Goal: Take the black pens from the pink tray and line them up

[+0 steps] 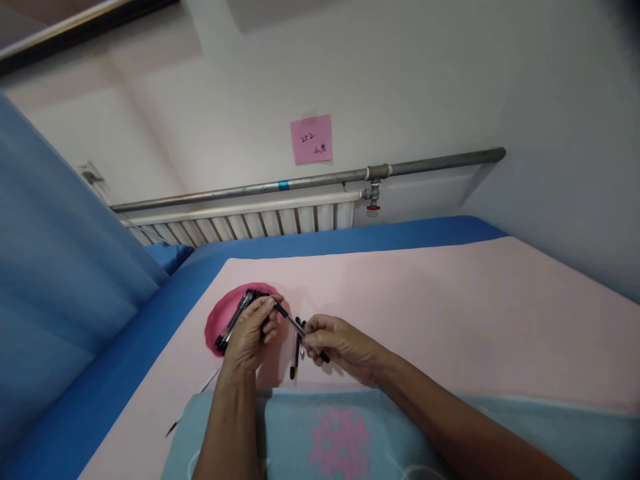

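A pen with a clear barrel and black ends [294, 323] slants between my two hands above the pink surface. My left hand [250, 333] pinches its upper end with thumb and fingertips. Lower down the barrel, my right hand [337, 343] wraps its fingers round it, and the black lower end sticks out below. Behind my left hand, a round pink basket [213, 320] holds several black pens [240, 317], partly hidden by that hand. Just left of my right hand, a black pen [295, 357] lies on the surface, with another beside it partly covered.
A thin white stick with a dark tip [173, 427] lies at the lower left, near a light blue cloth [290, 427] with a pink patch. Pink sheeting [425, 313] covers the blue surface. Behind stand a radiator [280, 220] and a pipe [325, 179]; a blue curtain [60, 280] hangs left.
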`<state>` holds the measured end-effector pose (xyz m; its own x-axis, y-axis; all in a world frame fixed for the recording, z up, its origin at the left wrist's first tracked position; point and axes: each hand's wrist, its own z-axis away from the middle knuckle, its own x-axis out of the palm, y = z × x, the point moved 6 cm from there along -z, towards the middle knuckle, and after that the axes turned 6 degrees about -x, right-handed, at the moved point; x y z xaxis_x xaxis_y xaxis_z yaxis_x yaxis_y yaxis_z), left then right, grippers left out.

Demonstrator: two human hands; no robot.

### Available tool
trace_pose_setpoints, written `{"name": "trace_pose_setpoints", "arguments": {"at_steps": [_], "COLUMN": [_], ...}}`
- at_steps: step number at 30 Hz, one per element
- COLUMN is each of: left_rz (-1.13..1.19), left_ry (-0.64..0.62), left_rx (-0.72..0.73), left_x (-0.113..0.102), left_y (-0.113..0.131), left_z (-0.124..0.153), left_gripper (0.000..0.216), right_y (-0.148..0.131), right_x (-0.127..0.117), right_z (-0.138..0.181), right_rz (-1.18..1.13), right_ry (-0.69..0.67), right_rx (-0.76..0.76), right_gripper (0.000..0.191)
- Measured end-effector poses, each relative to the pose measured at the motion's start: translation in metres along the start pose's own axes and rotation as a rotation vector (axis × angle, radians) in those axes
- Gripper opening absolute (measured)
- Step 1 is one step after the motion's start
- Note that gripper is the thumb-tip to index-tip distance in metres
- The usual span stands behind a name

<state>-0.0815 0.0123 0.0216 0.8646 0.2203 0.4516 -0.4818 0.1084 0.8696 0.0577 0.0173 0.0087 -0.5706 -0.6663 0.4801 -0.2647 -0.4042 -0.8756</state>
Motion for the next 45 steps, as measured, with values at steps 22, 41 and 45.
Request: {"name": "trace_pose_setpoints", "arguments": {"at_steps": [22,41,45], "left_rz": [0.001,-0.034,0.006], "left_ry": [0.002,0.018,0.046], "left_rx": [0.032,0.037,0.067], "left_x": [0.0,0.001,-0.002], "left_y": [0.001,0.002,0.004], "left_z": [0.0,0.0,-0.001], "left_gripper": [0.028,0.028,0.026], "right_y": [0.003,0.001,-0.003], "right_x": [-0.002,0.002,-0.003], "right_z": [-0.001,-0.002,-0.002], "right_rz": [-0.028,0.082,0.221], "right_ry": [0.059,0.028,0.147], "right_rx": [0.018,0.0,-0.023], "right_gripper": [0.019,0.017,0.011]}}
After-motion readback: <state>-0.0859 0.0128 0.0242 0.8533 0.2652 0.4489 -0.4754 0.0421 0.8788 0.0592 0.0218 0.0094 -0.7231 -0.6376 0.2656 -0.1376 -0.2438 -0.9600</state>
